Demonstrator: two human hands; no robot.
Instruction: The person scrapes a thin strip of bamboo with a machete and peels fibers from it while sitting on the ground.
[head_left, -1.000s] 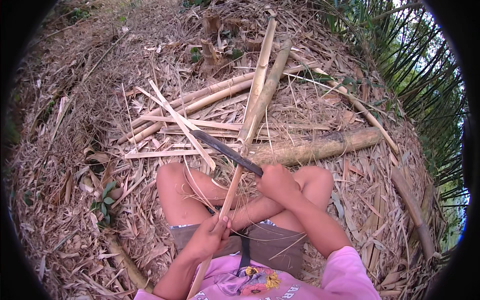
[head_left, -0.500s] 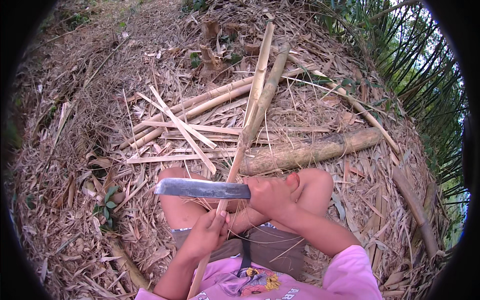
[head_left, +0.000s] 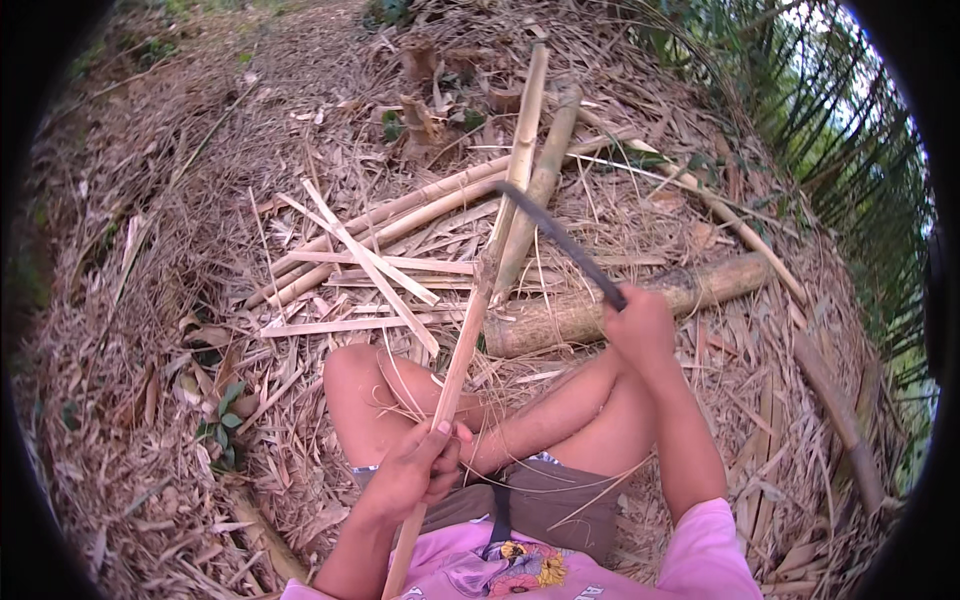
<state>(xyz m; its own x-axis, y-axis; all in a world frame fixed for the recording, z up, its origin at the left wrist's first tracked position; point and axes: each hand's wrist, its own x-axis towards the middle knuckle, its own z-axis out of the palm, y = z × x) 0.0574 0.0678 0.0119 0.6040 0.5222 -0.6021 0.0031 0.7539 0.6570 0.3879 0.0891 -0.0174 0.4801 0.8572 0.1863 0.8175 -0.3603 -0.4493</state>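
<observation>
My left hand (head_left: 418, 467) is closed around the lower part of a long split bamboo strip (head_left: 463, 355), in front of my lap. The strip slants away from me, its far end lying up over the bamboo pieces ahead. In my right hand (head_left: 641, 325) is the handle of a machete (head_left: 562, 238), seen nearly edge-on. Its dark blade points far and left, and its tip appears at or over the strip; whether they touch I cannot tell. Thin curled shavings (head_left: 405, 400) hang about my crossed legs.
A thick bamboo log (head_left: 600, 312) lies crosswise beyond my legs, with a bamboo pole (head_left: 552, 165) slanting away behind it. Split bamboo slats (head_left: 365, 250) are piled ahead to the left. Cut stumps (head_left: 425, 120) stand farther off, and dry leaf litter (head_left: 170, 330) covers the ground.
My right hand has moved away from me and to the right, swinging the machete from across my lap to out over the strip. My left hand keeps its hold on the strip.
</observation>
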